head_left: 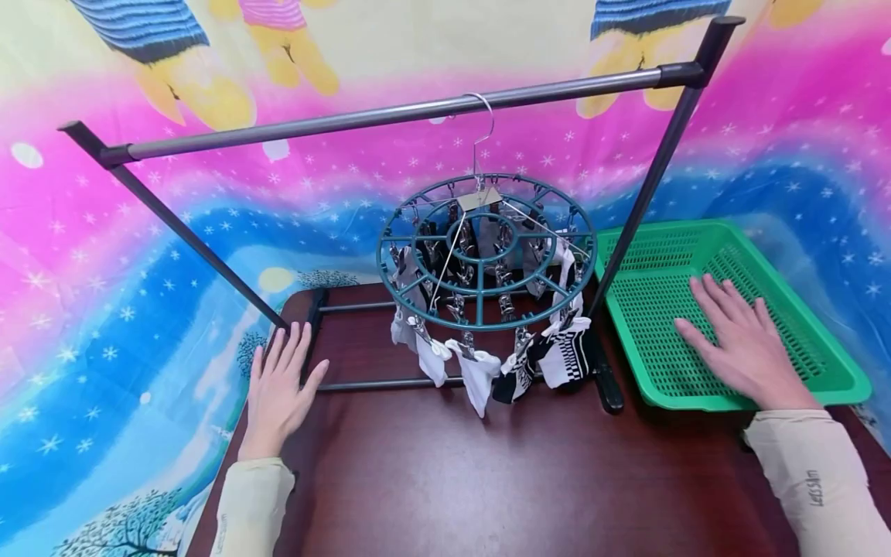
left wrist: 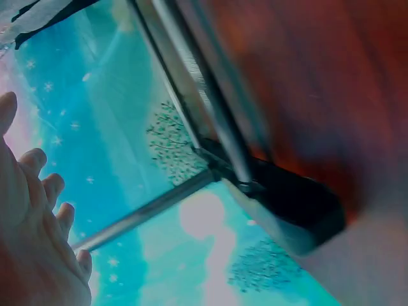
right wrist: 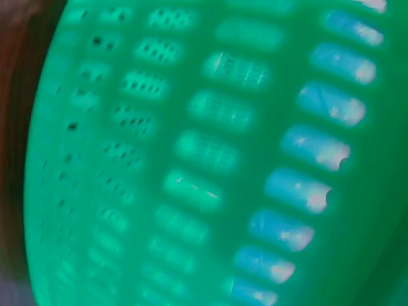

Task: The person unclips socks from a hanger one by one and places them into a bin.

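Observation:
My left hand [head_left: 280, 394] has its fingers spread beside the left foot of a dark metal rack and holds nothing. In the left wrist view, the fingers of that hand [left wrist: 35, 236] show apart from the rack's black foot [left wrist: 287, 201]. My right hand [head_left: 748, 348], fingers extended, is over a green plastic basket [head_left: 647, 379]; whether it touches the basket I cannot tell. The basket's slotted wall [right wrist: 255, 140] fills the right wrist view, blurred. From the rack's top bar [head_left: 390, 116] hangs a round green clip hanger [head_left: 480, 321] with several socks [head_left: 479, 379] clipped on.
The rack stands on a dark red-brown table [head_left: 487, 472], its right post [head_left: 647, 193] between hanger and basket. Behind is a colourful cloth backdrop [head_left: 334, 186]. Low rack bars [head_left: 390, 384] cross the tabletop under the hanger.

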The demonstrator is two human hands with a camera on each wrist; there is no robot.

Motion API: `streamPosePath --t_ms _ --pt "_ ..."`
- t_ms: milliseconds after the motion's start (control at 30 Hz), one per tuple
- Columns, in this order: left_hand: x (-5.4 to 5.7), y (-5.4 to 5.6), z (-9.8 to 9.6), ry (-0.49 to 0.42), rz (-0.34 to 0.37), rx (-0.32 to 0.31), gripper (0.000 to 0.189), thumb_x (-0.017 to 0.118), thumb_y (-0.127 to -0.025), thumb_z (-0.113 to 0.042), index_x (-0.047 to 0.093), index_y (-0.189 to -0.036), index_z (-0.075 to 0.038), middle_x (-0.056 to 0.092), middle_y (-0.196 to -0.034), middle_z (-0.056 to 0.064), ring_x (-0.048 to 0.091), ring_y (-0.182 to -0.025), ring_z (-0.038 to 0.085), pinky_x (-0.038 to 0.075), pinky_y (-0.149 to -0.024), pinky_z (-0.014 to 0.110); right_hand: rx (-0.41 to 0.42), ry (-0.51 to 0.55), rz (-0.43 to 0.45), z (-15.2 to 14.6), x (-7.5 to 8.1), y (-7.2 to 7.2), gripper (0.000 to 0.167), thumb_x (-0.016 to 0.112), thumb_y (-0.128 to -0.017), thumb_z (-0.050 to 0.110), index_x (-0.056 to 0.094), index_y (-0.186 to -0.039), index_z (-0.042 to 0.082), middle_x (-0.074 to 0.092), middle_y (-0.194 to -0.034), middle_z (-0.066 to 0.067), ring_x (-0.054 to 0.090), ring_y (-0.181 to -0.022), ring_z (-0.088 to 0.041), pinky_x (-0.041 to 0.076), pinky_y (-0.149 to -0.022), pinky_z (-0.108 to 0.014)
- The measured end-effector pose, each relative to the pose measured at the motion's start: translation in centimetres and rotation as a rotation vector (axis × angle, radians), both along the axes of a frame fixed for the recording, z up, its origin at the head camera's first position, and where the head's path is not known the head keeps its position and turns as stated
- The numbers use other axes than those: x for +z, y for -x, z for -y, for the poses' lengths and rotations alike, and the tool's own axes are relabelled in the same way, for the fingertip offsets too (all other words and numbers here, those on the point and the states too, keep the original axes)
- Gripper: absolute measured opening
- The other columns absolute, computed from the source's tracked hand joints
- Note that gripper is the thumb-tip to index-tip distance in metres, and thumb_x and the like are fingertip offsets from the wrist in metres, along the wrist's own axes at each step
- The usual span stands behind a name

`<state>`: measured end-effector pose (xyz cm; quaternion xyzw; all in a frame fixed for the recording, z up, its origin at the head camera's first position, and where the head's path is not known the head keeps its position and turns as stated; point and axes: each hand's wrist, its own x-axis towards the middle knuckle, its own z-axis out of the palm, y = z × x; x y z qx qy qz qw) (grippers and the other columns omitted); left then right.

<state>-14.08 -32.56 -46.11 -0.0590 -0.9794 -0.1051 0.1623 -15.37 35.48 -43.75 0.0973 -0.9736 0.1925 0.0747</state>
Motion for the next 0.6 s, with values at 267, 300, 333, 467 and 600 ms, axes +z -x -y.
streamPosePath --t_ms 267,300,333,467,600 --pt "3.4 2.1 -3.0 -0.010 -0.186 -0.119 0.081 0.067 -0.099 -0.037 0.024 -0.166 -0.023 0.027 -0.171 0.004 0.017 -0.161 0.026 0.006 -0.131 0.049 0.074 0.130 0.006 2.7 1.2 -0.2 0.070 0.045 -0.111 0.036 0.006 -0.168 0.023 0.006 -0.175 -0.011 0.000 -0.162 -0.036 -0.013 -0.128 -0.051" --pt "4.0 2.4 -3.6 -0.010 -0.210 -0.140 0.082 0.067 -0.099 -0.036 0.023 -0.166 -0.023 0.028 -0.171 0.004 0.018 -0.161 0.026 0.007 -0.131 0.049 0.083 0.143 0.017 3.1 1.4 -0.3 0.070 0.046 -0.111 0.036 0.006 -0.168 0.024 0.008 -0.175 -0.012 0.001 -0.162 -0.036 -0.011 -0.129 -0.051" --pt "4.6 2.7 -4.2 -0.011 -0.232 -0.162 0.083 0.068 -0.098 -0.035 0.023 -0.166 -0.023 0.028 -0.171 0.004 0.020 -0.160 0.027 0.008 -0.131 0.049 0.089 0.154 0.030 3.5 1.5 -0.3 0.070 0.046 -0.111 0.036 0.006 -0.168 0.025 0.010 -0.174 -0.015 0.002 -0.161 -0.038 -0.008 -0.129 -0.054" --pt "7.0 3.9 -6.9 -0.012 -0.325 -0.269 0.083 0.070 -0.097 -0.032 0.023 -0.166 -0.023 0.030 -0.170 0.003 0.025 -0.159 0.026 0.012 -0.131 0.048 0.121 0.211 0.102 5.6 2.3 -0.6 0.070 0.047 -0.111 0.036 0.006 -0.167 0.029 0.015 -0.172 -0.021 0.010 -0.157 -0.049 0.010 -0.121 -0.073" --pt "9.1 4.8 -9.4 0.002 -0.405 -0.404 0.081 0.073 -0.096 -0.026 0.030 -0.164 -0.019 0.034 -0.169 0.003 0.031 -0.156 0.028 0.017 -0.130 0.046 0.174 0.249 0.140 7.8 2.9 -0.8 0.069 0.049 -0.111 0.036 0.012 -0.168 0.024 0.024 -0.169 -0.023 0.021 -0.153 -0.052 0.025 -0.109 -0.078"
